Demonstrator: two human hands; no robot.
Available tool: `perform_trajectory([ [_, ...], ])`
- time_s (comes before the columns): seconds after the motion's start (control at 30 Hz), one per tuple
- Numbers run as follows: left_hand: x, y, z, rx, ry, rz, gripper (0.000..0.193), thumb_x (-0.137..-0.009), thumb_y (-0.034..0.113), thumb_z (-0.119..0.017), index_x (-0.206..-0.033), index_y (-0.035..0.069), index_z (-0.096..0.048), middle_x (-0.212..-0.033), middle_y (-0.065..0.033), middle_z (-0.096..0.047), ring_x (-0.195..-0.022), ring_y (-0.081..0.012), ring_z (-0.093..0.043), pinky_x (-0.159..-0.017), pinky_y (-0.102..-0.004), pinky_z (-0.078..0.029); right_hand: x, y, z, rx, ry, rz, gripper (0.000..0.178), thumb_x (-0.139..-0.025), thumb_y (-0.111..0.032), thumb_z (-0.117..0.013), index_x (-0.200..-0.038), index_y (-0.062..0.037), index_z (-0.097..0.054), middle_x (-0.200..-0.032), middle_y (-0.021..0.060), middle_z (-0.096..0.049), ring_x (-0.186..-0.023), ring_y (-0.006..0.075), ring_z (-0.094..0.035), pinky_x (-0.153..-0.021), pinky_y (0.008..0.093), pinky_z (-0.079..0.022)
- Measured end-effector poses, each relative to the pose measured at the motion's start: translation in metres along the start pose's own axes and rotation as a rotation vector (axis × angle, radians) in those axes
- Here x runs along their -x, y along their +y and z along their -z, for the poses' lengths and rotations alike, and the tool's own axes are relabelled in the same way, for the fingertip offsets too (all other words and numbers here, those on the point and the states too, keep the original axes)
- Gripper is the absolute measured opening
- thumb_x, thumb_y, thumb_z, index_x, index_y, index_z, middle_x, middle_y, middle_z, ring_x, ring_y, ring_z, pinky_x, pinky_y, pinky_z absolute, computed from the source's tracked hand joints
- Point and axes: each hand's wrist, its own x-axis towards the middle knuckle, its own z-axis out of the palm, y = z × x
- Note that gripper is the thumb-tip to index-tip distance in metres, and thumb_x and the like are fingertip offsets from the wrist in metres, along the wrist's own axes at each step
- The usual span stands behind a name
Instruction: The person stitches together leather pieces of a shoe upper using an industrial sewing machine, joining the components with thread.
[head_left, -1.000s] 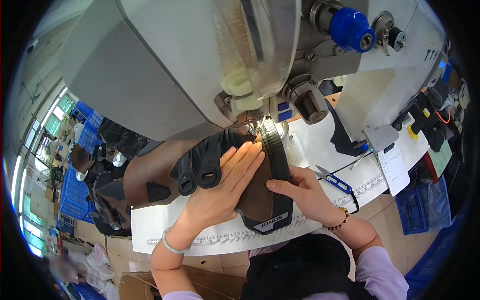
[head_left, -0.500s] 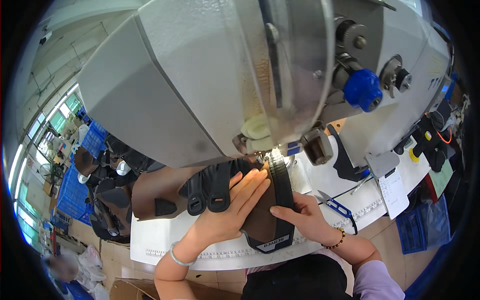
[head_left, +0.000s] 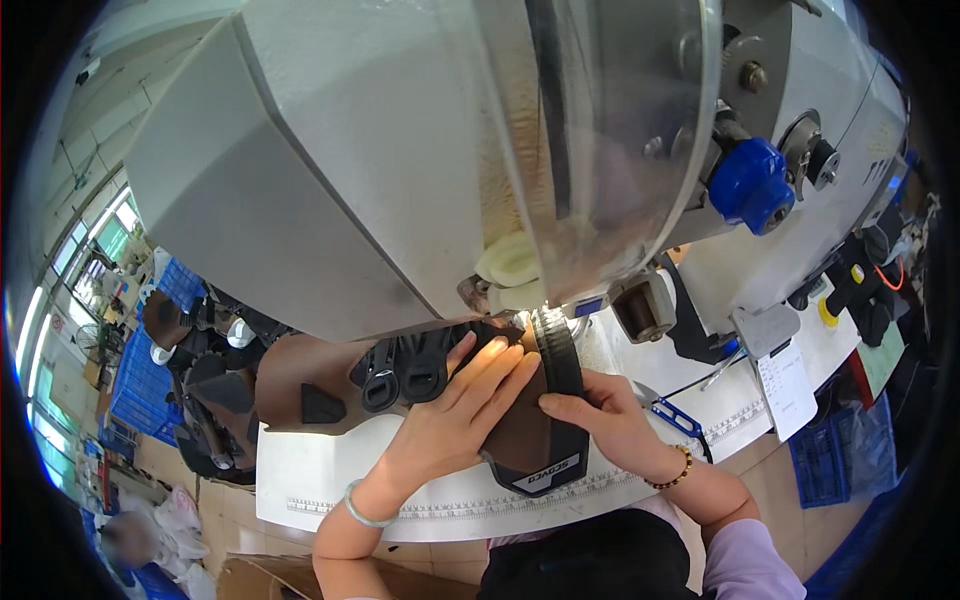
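A brown and black sewn piece [head_left: 520,440] with a ribbed black edge lies beneath the head of a sewing machine [head_left: 400,170]. My left hand [head_left: 465,400] rests flat on it, fingers stretched toward the lit needle area. Beside those fingers are black straps with slotted ends [head_left: 400,375]. My right hand [head_left: 610,420] grips the black right edge, thumb on top; its other fingers are partly hidden. A wide brown flap [head_left: 310,390] of the piece spreads out to the left. The machine head hides the far end of the work.
Blue thread snips [head_left: 677,415] lie on the white table [head_left: 380,500], right of my right hand. A paper sheet [head_left: 787,390] hangs over the right edge. Brown and black pieces [head_left: 215,385] are piled at left, near blue crates [head_left: 145,390]. Another blue crate [head_left: 822,465] stands at right.
The piece has shifted slightly, and the black straps have turned and bunched closer to my left fingers. Both hands keep nearly the same places. The view has moved a little closer to the machine.
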Motion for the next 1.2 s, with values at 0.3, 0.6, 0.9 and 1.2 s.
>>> perform_trajectory([
  [0.3, -0.006, 0.009, 0.001, -0.004, -0.003, 0.073, 0.080, -0.056, 0.001, -0.066, -0.132, 0.001, -0.042, -0.127, -0.0100, -0.046, -0.121, -0.0238, -0.045, -0.109, -0.0455, -0.029, 0.005, -0.002, -0.006, -0.013, 0.034, 0.015, 0.031, -0.090, -0.015, -0.058, -0.115, 0.0038, -0.054, -0.097, 0.0037, -0.062, -0.086, 0.0042, -0.055, -0.073, 0.0195, -0.047],
  [0.6, -0.004, 0.005, -0.005, 0.004, 0.093, 0.019, 0.079, -0.059, 0.009, -0.071, -0.132, 0.003, -0.042, -0.129, -0.0108, -0.045, -0.121, -0.0266, -0.046, -0.108, -0.0469, -0.029, 0.002, 0.004, -0.008, -0.126, 0.036, 0.094, 0.029, -0.089, -0.012, -0.059, -0.113, 0.0038, -0.054, -0.097, 0.0035, -0.061, -0.085, 0.0047, -0.055, -0.073, 0.0190, -0.047],
  [0.9, 0.001, 0.008, -0.010, 0.030, 0.120, 0.017, 0.066, -0.065, 0.014, -0.070, -0.126, 0.002, -0.048, -0.130, -0.0161, -0.047, -0.121, -0.0322, -0.046, -0.104, -0.0504, -0.031, 0.005, 0.001, -0.006, -0.085, 0.046, 0.060, 0.028, -0.089, -0.012, -0.060, -0.112, 0.0034, -0.055, -0.095, 0.0024, -0.061, -0.083, 0.0037, -0.054, -0.071, 0.0180, -0.046],
  [1.2, -0.005, 0.004, -0.006, 0.043, 0.109, 0.027, 0.068, -0.062, 0.012, -0.069, -0.126, 0.000, -0.048, -0.129, -0.0142, -0.048, -0.121, -0.0299, -0.045, -0.105, -0.0503, -0.031, 0.000, 0.000, -0.006, -0.078, 0.037, 0.063, 0.027, -0.090, -0.013, -0.059, -0.111, 0.0036, -0.055, -0.093, 0.0020, -0.061, -0.083, 0.0032, -0.053, -0.072, 0.0177, -0.045],
])
